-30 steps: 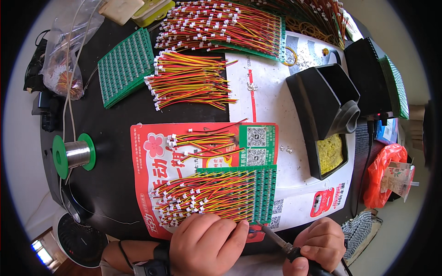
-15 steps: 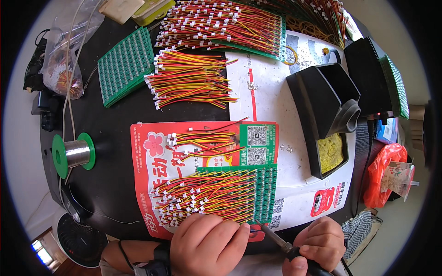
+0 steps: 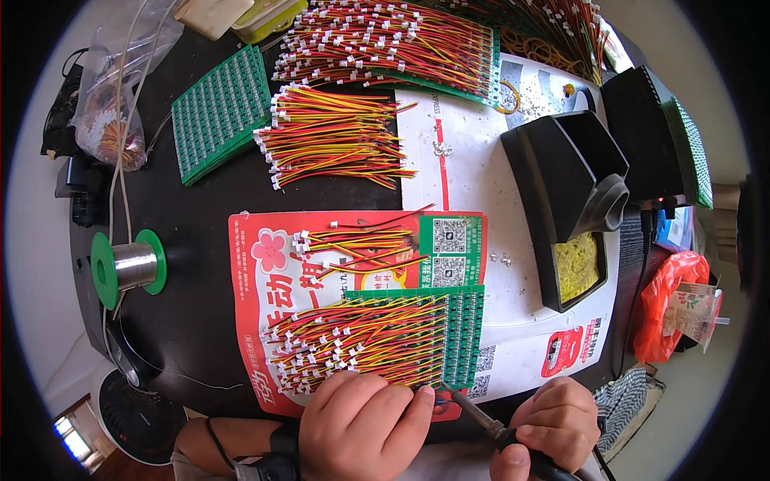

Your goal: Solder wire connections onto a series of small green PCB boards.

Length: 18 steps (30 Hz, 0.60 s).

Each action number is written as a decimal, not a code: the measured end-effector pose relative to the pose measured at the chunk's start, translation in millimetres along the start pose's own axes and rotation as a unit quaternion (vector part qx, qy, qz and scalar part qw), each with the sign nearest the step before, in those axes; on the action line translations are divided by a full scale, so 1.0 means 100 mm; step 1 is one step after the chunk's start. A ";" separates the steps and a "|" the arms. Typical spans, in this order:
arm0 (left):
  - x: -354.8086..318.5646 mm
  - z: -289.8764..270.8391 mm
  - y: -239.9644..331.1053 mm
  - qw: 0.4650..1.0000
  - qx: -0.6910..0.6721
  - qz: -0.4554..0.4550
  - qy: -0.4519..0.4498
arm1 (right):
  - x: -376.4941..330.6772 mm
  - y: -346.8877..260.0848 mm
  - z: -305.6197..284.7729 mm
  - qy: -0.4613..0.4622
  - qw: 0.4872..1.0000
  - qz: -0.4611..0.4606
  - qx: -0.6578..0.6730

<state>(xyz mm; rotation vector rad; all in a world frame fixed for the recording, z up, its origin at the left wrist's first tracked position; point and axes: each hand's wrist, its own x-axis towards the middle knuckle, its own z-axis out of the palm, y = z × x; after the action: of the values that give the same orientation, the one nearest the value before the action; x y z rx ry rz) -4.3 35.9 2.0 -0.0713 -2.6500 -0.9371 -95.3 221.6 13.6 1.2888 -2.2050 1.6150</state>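
Note:
A green circuit board lies near me with many red and yellow wires attached, their white connectors fanned to the left. My left hand is closed at the board's near edge, over the lowest wires; what its fingertips pinch is hidden. My right hand grips a soldering iron by its dark handle. The iron's tip points up and left, at the board's near edge beside my left fingertips. Beyond the board, a few loose connector wires lie on a red printed sheet.
A solder spool stands at left. Farther back lie stacked green boards, a wire bundle and wired boards. To the right are a black iron stand with yellow sponge and a red plastic bag.
The soldering iron's tip has shifted slightly left and up, closer to my left fingertips. My left hand has barely moved; the boards and wires lie as before.

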 end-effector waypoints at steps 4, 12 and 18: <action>0.00 0.00 -0.01 1.000 0.002 0.000 -0.001 | 0.00 0.01 0.01 -0.003 1.000 0.001 0.000; -0.01 -0.01 -0.01 1.000 0.009 0.007 -0.005 | 0.01 0.00 0.02 0.002 1.000 0.001 -0.001; 0.00 0.02 0.00 1.000 0.005 -0.002 0.008 | -0.07 0.02 0.03 0.053 0.998 -0.005 0.016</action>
<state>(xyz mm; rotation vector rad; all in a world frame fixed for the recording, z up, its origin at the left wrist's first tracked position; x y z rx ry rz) -4.9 36.8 0.9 -0.0560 -2.6412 -0.9233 -91.1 222.6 7.6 1.1914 -2.1169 1.6801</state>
